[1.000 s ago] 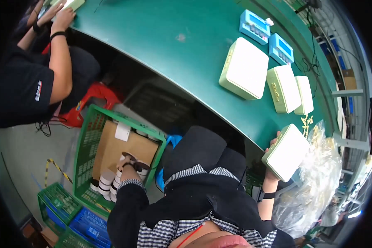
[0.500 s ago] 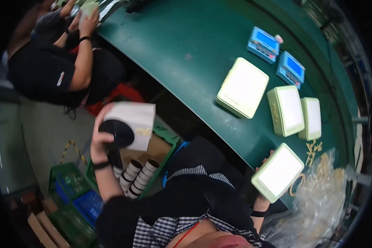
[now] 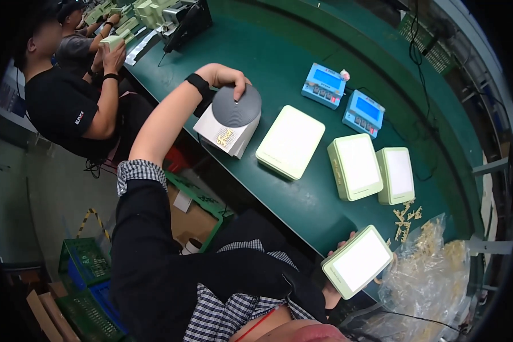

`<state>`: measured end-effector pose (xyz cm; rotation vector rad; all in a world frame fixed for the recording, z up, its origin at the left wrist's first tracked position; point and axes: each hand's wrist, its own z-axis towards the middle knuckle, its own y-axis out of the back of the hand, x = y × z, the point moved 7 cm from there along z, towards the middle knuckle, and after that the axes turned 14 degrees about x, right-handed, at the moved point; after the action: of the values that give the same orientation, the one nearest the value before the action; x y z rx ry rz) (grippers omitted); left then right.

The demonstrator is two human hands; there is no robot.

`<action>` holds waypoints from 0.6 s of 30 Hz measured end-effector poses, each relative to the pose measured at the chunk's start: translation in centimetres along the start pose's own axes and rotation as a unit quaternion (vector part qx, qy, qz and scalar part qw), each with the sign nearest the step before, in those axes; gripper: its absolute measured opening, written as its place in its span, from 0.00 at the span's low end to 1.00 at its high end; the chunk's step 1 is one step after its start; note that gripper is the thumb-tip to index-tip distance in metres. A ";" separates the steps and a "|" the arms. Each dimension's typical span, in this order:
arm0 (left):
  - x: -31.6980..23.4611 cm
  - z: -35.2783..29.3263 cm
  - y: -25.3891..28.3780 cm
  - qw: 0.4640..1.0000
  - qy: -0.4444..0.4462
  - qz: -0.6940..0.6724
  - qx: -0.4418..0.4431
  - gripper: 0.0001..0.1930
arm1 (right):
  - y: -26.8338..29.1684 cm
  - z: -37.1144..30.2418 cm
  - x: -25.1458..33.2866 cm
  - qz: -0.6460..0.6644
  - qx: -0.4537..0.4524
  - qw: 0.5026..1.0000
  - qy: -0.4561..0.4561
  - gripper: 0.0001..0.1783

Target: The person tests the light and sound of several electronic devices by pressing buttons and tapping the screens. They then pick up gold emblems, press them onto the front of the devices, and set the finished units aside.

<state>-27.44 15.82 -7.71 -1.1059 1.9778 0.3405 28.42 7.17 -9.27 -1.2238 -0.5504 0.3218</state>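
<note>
Over the near left edge of the table, my left hand (image 3: 221, 75) is closed round a whitish box (image 3: 218, 138) with a gold script ornament. A dark grey ribbed disc (image 3: 237, 106) lies across the box, under my bent fingers. Which of the two my fingers bear on is partly hidden. Low on the right, my right hand (image 3: 332, 296) grips a pale green box (image 3: 356, 263) with a bright white face, fingers round its sides. Between my hands stands a larger pale green box (image 3: 292, 142), and two more, a middle box (image 3: 356, 165) and a right box (image 3: 397, 174), stand beyond it.
Two blue devices with screens (image 3: 324, 84) sit behind the boxes. Gold script pieces (image 3: 406, 221) lie beside a clear plastic bag (image 3: 424, 279). A black machine (image 3: 187, 25) stands at the far left. Co-workers (image 3: 68, 97) handle pale green boxes. Green crates (image 3: 91, 259) are on the floor.
My left hand has swung from above the floor crate up to the table, carrying the whitish box and disc. My right hand still holds its pale green box. The whole view has shifted.
</note>
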 end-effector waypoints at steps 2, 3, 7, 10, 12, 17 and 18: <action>-0.8 0.3 0.0 1.000 0.004 -0.002 -0.011 0.36 | 0.1 -0.3 0.4 -0.003 -0.015 1.000 0.009 0.52; -3.1 -0.9 -1.2 0.985 -0.022 0.110 -0.133 0.37 | 0.1 -0.4 0.6 -0.007 -0.026 1.000 0.016 0.53; -7.1 -10.0 -11.6 0.746 -0.037 0.391 -0.537 0.48 | -2.4 1.8 1.0 -0.083 0.051 0.995 0.012 0.52; -6.7 -8.3 -17.8 0.752 0.032 0.308 -0.582 0.49 | -3.6 3.4 2.6 -0.141 0.080 0.987 -0.004 0.50; -6.0 -6.9 -19.3 0.729 0.054 0.294 -0.616 0.50 | -4.4 4.7 3.6 -0.160 0.098 0.982 -0.019 0.49; -5.2 -5.7 -19.6 0.671 0.059 0.294 -0.678 0.51 | -4.1 7.1 11.3 -0.286 -0.159 0.939 0.108 0.37; -5.1 -6.0 -19.5 0.660 0.058 0.296 -0.688 0.51 | -4.0 7.1 14.6 -0.340 -0.262 0.888 0.166 0.34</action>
<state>-13.58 4.14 2.86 -1.1863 1.9702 2.4703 36.27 19.11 -0.58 -1.4701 -0.7505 -0.6657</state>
